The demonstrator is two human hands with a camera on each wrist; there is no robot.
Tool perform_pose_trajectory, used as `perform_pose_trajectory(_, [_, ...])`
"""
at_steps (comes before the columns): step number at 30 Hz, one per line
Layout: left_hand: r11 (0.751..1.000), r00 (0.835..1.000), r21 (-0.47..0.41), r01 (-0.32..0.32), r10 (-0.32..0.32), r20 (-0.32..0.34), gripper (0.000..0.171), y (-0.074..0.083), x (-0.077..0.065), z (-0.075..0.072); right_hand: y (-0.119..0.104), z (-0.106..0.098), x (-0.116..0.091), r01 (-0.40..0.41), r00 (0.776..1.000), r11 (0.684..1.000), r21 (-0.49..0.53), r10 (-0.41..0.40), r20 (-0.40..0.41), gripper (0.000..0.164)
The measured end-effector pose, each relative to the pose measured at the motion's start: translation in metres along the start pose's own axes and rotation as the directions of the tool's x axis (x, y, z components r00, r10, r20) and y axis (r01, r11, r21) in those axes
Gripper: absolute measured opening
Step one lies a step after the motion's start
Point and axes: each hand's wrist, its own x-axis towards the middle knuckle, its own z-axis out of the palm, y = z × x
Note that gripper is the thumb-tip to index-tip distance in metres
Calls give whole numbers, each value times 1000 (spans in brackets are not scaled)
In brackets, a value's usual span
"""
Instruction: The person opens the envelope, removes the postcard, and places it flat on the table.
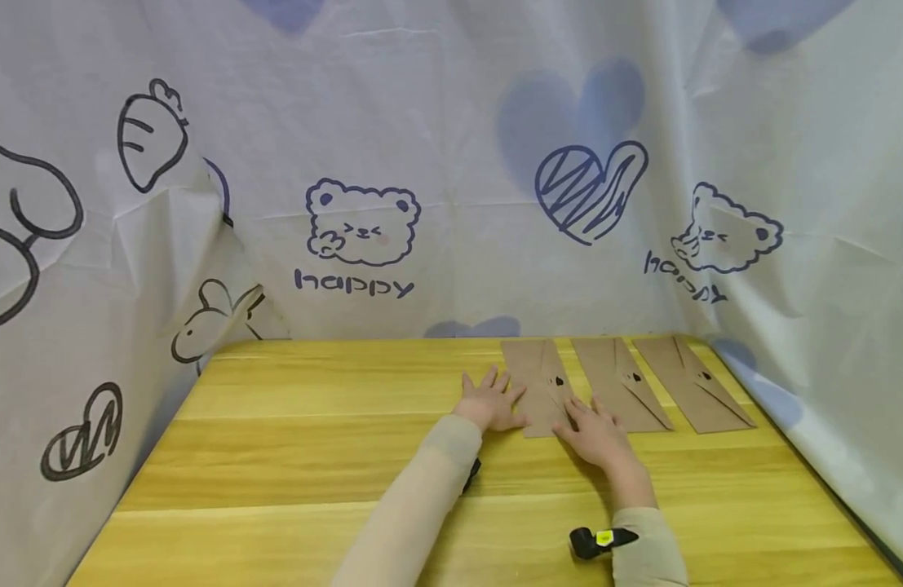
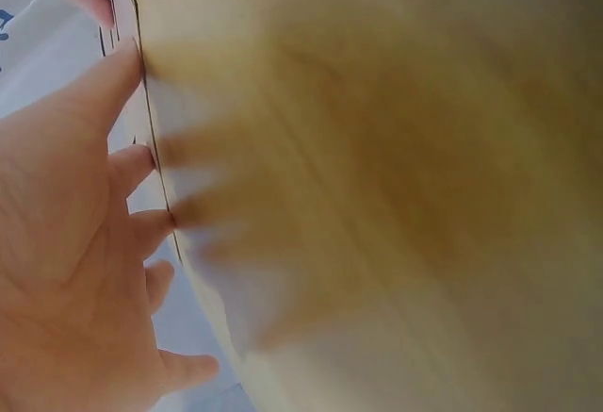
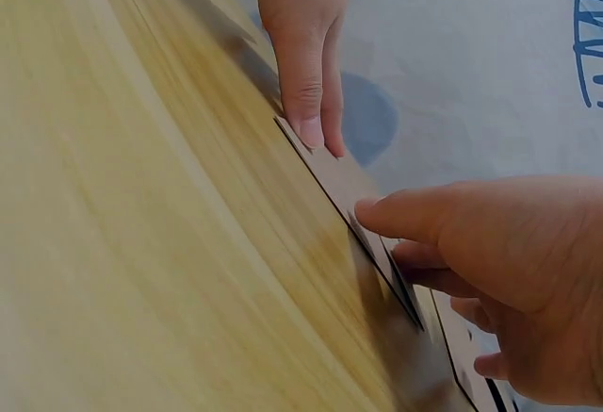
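Observation:
Three brown paper envelopes lie in a row at the back right of the table, each with a pointed flap and a small dark mark. My left hand [image 1: 491, 405] has its fingers spread, with thumb and fingertips at the left edge of the leftmost envelope [image 1: 526, 367]. At that envelope's lower right edge, my right hand [image 1: 594, 432] rests with extended fingers, reaching toward the middle envelope [image 1: 601, 359]. Farther right lies the third envelope [image 1: 664, 359], apart from both hands. In the right wrist view, the left thumb [image 3: 309, 129] presses on the near envelope's corner.
The yellow wood-grain table [image 1: 275, 440] extends left and toward me. A white cloth [image 1: 458, 106] with cartoon drawings hangs behind it and along both sides. A black device [image 1: 594, 541] is strapped at my right wrist.

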Motion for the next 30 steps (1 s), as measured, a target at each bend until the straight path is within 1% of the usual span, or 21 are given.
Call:
perform_pose_trajectory(5, [1000, 1000, 22, -2, 2, -3, 71, -1, -4, 0, -7, -1, 0, 9, 1000, 1000, -23, -9, 16, 62])
perform_pose_trajectory(10, [999, 1000, 39, -4, 4, 1, 71, -4, -11, -1, -17, -3, -2, 23, 999, 999, -42, -22, 39, 61])
perform_pose_trajectory(14, [999, 1000, 36, 5, -5, -1, 71, -9, -17, -1, -25, -3, -2, 28, 998, 998, -48, -25, 53, 61])
perform_pose_trajectory(23, [998, 1000, 48, 29, -28, -10, 72, -21, -29, 6, -42, 0, -4, 64, 996, 993, -96, -57, 70, 59])
perform_pose_trajectory(30, [999, 999, 16, 43, -43, -8, 72, -32, -42, 8, -54, 6, -4, 84, 994, 988, -133, -74, 85, 59])
